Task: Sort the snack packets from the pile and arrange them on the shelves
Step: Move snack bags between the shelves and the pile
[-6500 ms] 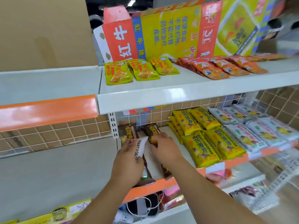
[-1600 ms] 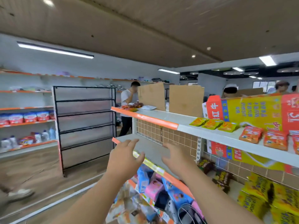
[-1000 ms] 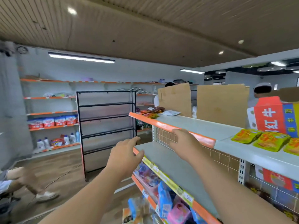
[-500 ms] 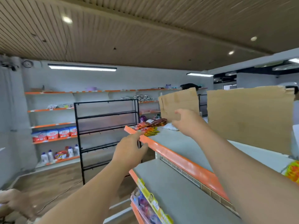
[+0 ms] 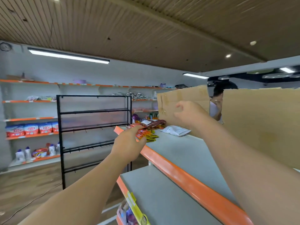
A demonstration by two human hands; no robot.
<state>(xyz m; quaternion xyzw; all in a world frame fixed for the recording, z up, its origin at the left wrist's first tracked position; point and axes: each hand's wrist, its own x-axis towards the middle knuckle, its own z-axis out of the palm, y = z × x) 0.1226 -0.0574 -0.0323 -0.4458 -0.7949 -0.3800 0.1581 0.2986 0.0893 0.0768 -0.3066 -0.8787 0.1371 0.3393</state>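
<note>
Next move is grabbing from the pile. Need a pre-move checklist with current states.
1. Pile in view: ok, at the far end of the top shelf.
2. Left hand at pile: ok, fingers reach its near edge; contact cannot tell.
3. Right hand free: ok, loosely curled, holds nothing, above the shelf.
4. Packet types readable: not ok, blurred; only brown, orange and yellow colours show.
5. White packet apart from pile: ok, lies to its right.
</note>
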